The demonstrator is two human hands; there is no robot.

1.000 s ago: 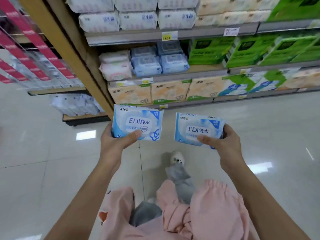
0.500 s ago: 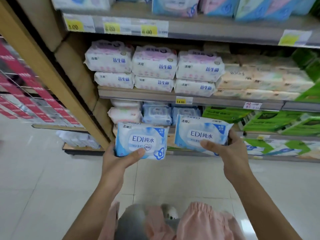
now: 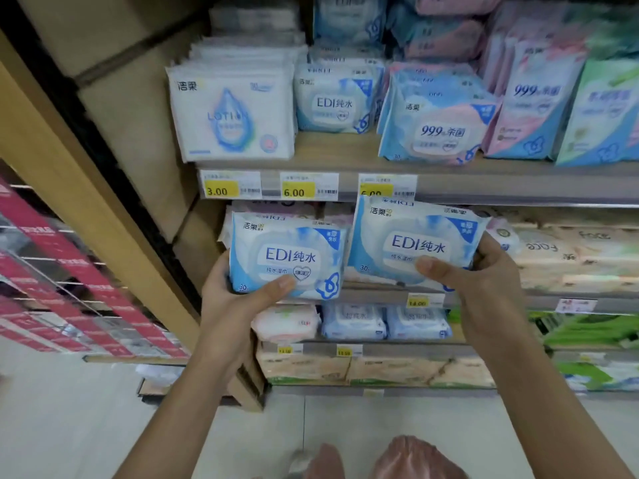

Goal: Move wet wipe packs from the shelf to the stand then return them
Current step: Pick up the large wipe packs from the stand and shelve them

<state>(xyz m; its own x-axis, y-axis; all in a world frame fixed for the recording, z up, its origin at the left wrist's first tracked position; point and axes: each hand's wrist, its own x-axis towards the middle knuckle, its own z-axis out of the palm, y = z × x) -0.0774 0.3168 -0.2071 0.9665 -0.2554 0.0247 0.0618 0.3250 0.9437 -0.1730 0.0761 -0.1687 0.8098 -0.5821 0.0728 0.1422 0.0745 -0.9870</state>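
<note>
Body spec, as seen. My L hand point(image 3: 235, 305) & R hand point(image 3: 484, 292): bare; both forearms point(image 3: 193, 392) bare down to frame edge. Fingers point(image 3: 273, 288): nail detail too blurred to ID. Clothing: pink garment point(image 3: 415, 458) at bottom of frame, crinkled fabric gathered into two rounded folds, R fold larger than L.

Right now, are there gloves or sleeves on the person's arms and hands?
No. The left hand and right hand are bare: no gloves, rings or watch showing. The left forearm and right forearm are bare too, with no sleeves in view. Below them shows pink gathered clothing.
</note>
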